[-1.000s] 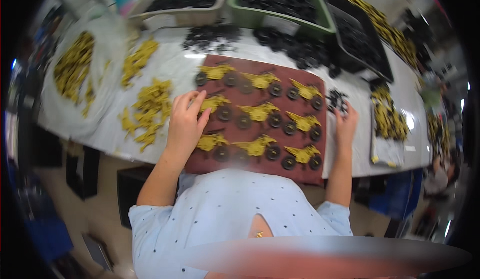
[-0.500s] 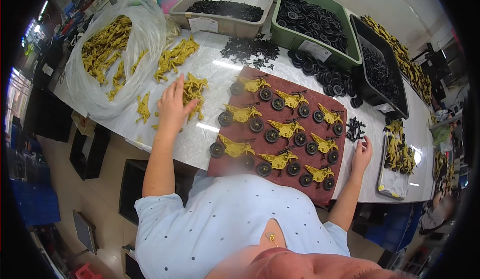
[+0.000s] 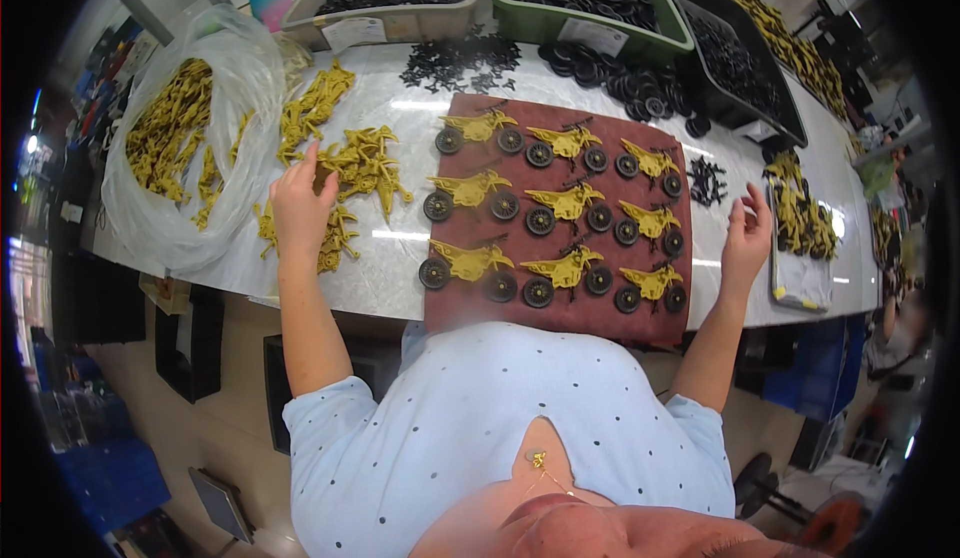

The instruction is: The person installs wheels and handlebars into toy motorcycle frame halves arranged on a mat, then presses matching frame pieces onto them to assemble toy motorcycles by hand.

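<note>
My left hand (image 3: 302,206) rests over loose yellow toy motorcycle bodies (image 3: 370,166) on the left of the table, thumb and fingers apart. Whether its palm touches a piece is hidden. My right hand (image 3: 747,236) is on the right, beside a small heap of black handlebar-like parts (image 3: 707,182). Its fingers are loosely bent and apart, and nothing shows in them. Between the hands lies a dark red cloth (image 3: 440,148) bearing several yellow toy motorcycles (image 3: 562,206) in rows, with black wheels and handlebars.
An open clear plastic bag (image 3: 240,213) of yellow bodies stands at far left. Along the back are a beige bin (image 3: 400,18), a green bin (image 3: 640,41) and a black bin (image 3: 780,123) of black parts. Loose wheels (image 3: 640,88) lie before the bins. A white tray (image 3: 800,286) sits at right.
My left hand has moved left, and the yellow bodies lie spread more widely around it. My right hand has drawn off to the right from the small black parts. The whole view has shifted.
</note>
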`<state>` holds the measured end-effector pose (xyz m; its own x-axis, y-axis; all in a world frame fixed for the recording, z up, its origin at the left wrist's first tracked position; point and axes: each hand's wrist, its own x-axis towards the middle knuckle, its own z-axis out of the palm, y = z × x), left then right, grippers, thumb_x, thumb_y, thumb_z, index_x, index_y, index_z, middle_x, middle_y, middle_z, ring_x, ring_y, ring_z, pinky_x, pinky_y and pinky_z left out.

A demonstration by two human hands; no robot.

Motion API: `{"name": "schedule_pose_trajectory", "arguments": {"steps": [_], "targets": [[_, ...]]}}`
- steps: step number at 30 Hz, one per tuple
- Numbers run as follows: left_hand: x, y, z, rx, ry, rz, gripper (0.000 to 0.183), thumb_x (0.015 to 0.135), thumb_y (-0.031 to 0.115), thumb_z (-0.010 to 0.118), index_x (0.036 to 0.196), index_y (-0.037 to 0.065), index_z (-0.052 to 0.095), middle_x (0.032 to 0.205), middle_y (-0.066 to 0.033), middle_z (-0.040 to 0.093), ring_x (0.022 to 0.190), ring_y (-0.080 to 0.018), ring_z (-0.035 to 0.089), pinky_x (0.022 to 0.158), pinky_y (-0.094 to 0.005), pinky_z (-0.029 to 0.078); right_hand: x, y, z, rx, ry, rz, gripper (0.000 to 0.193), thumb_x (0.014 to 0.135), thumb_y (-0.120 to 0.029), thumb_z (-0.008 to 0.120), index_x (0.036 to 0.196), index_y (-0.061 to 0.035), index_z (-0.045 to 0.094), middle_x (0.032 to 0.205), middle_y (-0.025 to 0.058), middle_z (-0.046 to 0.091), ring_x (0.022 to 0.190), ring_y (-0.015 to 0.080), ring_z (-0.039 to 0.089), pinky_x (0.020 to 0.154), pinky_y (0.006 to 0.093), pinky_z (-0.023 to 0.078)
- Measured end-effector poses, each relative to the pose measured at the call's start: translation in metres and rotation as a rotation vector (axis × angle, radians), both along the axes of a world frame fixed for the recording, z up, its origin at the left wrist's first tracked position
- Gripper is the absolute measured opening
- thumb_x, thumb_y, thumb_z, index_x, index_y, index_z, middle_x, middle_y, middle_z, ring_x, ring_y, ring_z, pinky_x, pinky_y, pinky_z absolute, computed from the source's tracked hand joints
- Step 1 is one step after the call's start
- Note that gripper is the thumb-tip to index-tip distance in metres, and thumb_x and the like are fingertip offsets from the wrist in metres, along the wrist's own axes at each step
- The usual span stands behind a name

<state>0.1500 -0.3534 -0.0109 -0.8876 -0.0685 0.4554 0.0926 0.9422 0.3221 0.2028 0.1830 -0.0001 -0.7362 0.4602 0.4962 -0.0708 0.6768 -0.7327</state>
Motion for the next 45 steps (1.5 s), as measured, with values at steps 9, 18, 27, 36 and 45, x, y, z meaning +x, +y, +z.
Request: {"name": "schedule_pose_trajectory", "arguments": {"steps": [9,18,27,36,45], "targets": [[0.069,0.092,0.012,0.387,-0.274,-0.753,0.059,0.073,-0.001,0.067,0.129,0.005,0.049,0.091,-0.0117,0.058,0.078,-0.0254,0.058,0.072,-0.0329,0.049,0.036,-0.192,0.027,-0.059,-0.435,0.827,0.048,0.082,-0.004,0.066,0.128,-0.0091,0.052,0.101,0.0076,0.061,0.081,0.0136,0.060,0.073,0.0273,0.050],[0.065,0.090,-0.002,0.335,-0.327,-0.912,0.059,0.068,0.007,0.075,0.121,0.003,0.049,0.110,-0.0120,0.059,0.098,-0.0300,0.057,0.083,-0.0368,0.047,0.033,-0.230,-0.021,-0.069,-0.446,0.862,0.039,0.080,-0.008,0.068,0.117,-0.0022,0.058,0.095,0.0148,0.064,0.078,0.0227,0.065,0.066,0.0294,0.051],[0.061,0.089,-0.012,0.077,-0.113,-0.906,0.046,0.069,0.004,0.072,0.112,0.000,0.059,0.110,-0.0116,0.059,0.105,-0.0299,0.055,0.090,-0.0400,0.043,0.040,-0.230,-0.020,0.093,-0.336,0.746,0.044,0.080,-0.010,0.068,0.120,-0.0023,0.055,0.100,0.0134,0.057,0.081,0.0240,0.061,0.073,0.0322,0.051],[0.063,0.082,-0.019,0.060,-0.160,-0.853,0.043,0.071,0.005,0.070,0.112,-0.003,0.059,0.113,-0.0140,0.060,0.110,-0.0306,0.054,0.094,-0.0414,0.042,0.041,-0.241,-0.031,0.146,-0.306,0.793,0.043,0.080,-0.008,0.067,0.120,-0.0013,0.054,0.100,0.0140,0.052,0.088,0.0286,0.057,0.076,0.0355,0.048],[0.066,0.085,-0.014,0.107,-0.173,-0.848,0.041,0.071,0.006,0.070,0.109,-0.004,0.059,0.110,-0.0152,0.061,0.105,-0.0318,0.056,0.092,-0.0412,0.043,0.043,-0.241,-0.024,0.145,-0.322,0.768,0.041,0.081,-0.007,0.065,0.121,-0.0015,0.054,0.100,0.0150,0.054,0.088,0.0298,0.058,0.078,0.0357,0.049]]}}
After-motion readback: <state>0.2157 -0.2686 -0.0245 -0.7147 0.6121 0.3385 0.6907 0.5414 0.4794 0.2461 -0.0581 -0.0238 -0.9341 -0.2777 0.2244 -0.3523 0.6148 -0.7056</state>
